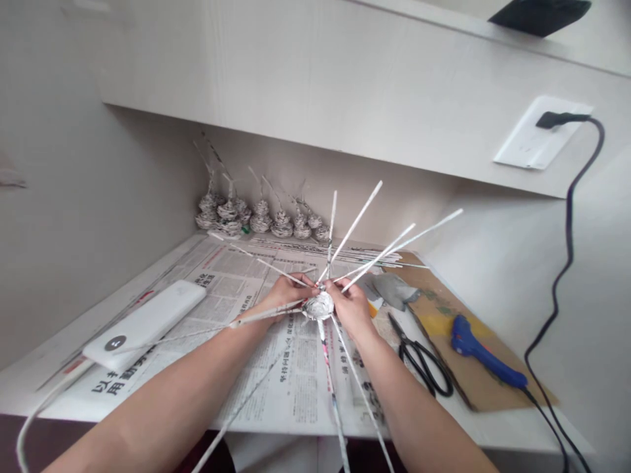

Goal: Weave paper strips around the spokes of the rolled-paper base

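Note:
Between my two hands is a small round woven paper base [318,306], with long rolled-paper sticks [362,213] fanning out from it on all sides. My left hand [290,292] is closed at the far left edge of the weave, its thumb and fingertips pinching there. From the right, my right hand [349,303] also pinches the far edge, thumb and fingers pressed on the base of the sticks. Some sticks reach toward the wall, others hang down past the near table edge. The fingertips nearly meet and partly hide the strands they grip.
Finished woven paper gourds [229,217] stand at the back left. Spare paper sticks [340,251] lie behind my hands. Newspaper [221,282] covers the table. A white power bank [148,322] lies left; black scissors [424,361], cardboard [444,302] and a corded blue glue gun [486,355] lie right.

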Available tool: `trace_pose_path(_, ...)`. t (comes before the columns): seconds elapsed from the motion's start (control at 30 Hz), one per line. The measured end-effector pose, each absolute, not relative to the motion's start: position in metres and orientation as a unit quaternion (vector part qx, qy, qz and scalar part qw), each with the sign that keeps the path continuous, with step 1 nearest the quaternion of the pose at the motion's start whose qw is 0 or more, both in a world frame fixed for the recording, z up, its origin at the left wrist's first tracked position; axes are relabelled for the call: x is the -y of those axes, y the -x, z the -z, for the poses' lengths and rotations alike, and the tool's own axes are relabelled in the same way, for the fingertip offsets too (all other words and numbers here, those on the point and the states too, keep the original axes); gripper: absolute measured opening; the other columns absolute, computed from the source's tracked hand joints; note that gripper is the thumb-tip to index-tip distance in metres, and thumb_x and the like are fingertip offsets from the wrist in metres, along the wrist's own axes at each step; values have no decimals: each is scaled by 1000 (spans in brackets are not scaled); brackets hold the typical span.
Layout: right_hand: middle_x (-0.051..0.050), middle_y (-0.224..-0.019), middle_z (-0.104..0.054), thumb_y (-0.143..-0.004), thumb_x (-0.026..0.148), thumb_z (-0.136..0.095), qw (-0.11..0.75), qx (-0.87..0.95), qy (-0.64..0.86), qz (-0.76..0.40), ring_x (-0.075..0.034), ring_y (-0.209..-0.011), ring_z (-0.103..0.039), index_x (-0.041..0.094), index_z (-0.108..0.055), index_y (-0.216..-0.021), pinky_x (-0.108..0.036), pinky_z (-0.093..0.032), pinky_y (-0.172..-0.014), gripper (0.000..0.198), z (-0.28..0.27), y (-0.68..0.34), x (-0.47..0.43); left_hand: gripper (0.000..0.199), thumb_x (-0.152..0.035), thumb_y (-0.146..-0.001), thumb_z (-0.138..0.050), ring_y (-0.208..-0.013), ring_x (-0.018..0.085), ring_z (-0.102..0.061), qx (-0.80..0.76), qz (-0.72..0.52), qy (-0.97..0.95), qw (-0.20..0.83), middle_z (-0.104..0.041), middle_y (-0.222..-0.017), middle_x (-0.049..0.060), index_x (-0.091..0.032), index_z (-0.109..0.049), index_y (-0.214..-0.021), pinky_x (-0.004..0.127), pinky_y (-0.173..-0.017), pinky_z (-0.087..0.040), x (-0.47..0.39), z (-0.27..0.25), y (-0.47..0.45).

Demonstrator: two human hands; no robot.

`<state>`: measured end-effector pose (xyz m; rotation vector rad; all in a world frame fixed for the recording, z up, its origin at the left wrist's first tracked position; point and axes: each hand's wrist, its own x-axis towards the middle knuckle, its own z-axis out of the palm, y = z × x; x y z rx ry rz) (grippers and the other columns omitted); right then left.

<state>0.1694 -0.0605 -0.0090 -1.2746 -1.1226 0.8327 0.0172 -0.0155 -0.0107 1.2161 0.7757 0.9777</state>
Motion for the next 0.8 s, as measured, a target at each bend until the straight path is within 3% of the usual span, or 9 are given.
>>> trace_pose_path(0.3,1,-62,-64,-76,43,-60,573,501,580,-292,-15,-56,-57,19,-66,-84,-24,-42,-53,26,14,-170,58,36,-34,-48,-87,-50,12,-53,-354,-458,-533,618,-63,-56,1,-13,-65,-67,24,-50,-38,12,10,-18)
trace_pose_path(0.53,1,-70,-67,-64,34,-72,621,437,509,-405,-17,-64,-62,19,-61,-87,-27,-48,-63,29,16,-164,59,37,-32,-45,-89,-53,13,-57,-351,-475,-511,625,-66,-59,1,-13,-68,-69,24,-54,-42,11,11,-20)
trace_pose_path(0.8,0,-65,-65,-62,40,-74,624,431,528,-382,-17,-62,-61,18,-61,-79,-28,-48,-61,31,15,-162,60,41,-33,-46,-88,-60,17,-62,-355,-444,-497,655,-71,-70,7,-11,-74,-78,29,-61,-48,11,10,-17)
